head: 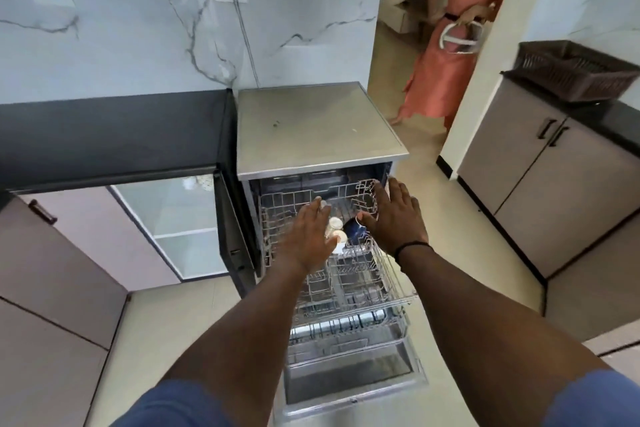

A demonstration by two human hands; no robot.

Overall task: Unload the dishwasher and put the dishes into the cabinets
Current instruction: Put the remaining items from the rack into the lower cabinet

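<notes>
The dishwasher (pixel 322 128) stands open with its door down and its upper wire rack (pixel 367 274) pulled out. In the rack's middle sit pale cups (pixel 337 234) and a dark blue cup (pixel 353 230). My left hand (pixel 310 232) reaches over the rack with straight fingers, just left of the pale cups and partly covering them. My right hand (pixel 394 215) hovers with spread fingers over the rack's right side, its thumb close to the blue cup. Neither hand holds anything. The lower rack (pixel 346 329) shows beneath.
A glass-fronted cabinet door (pixel 173 218) stands open left of the dishwasher, under a black counter (pixel 110 135). Grey cabinets (pixel 540 191) with a dark basket (pixel 575 69) on top stand at the right. A person in an orange dress (pixel 446 42) stands in the doorway behind.
</notes>
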